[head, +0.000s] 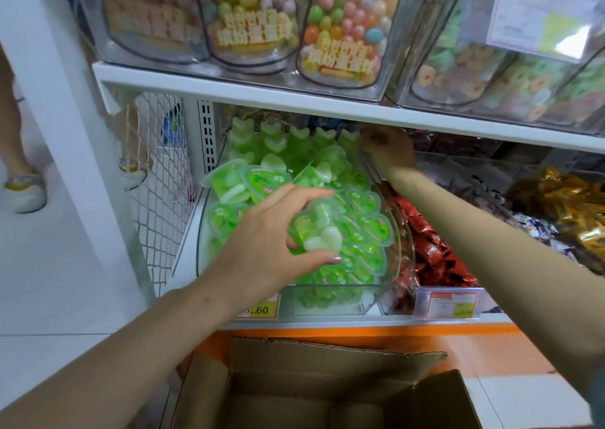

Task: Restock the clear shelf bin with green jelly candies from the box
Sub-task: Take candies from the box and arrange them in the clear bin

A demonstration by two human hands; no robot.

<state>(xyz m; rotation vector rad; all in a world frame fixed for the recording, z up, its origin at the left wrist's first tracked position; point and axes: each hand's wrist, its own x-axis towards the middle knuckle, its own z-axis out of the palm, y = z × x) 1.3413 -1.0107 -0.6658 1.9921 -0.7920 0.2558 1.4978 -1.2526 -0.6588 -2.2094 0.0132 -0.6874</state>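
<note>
In the middle of the frame the left hand (278,232) hovered over the clear shelf bin (403,232), fingers and thumb curled round a heart-shaped green jelly cup (319,233) held just above the pile. The green jelly candies (363,204) already filled the bin, stacked in rows at its back and lying loose toward its front wall. The right hand (389,148) reached to the bin's upper right rear corner, just beneath the white shelf (248,94) above. It was blurred and seen from behind, so whether it gripped anything could not be told. The two hands were well apart.

The cardboard box (327,386) stood open at the bottom centre, below the shelf edge, its inside in shadow. Right of the bin lay red-wrapped sweets (429,251), and gold-wrapped ones (569,199) further right. Jars of coloured egg candies (340,16) stood along the top. A wire mesh panel (157,183) closed the shelf's left side.
</note>
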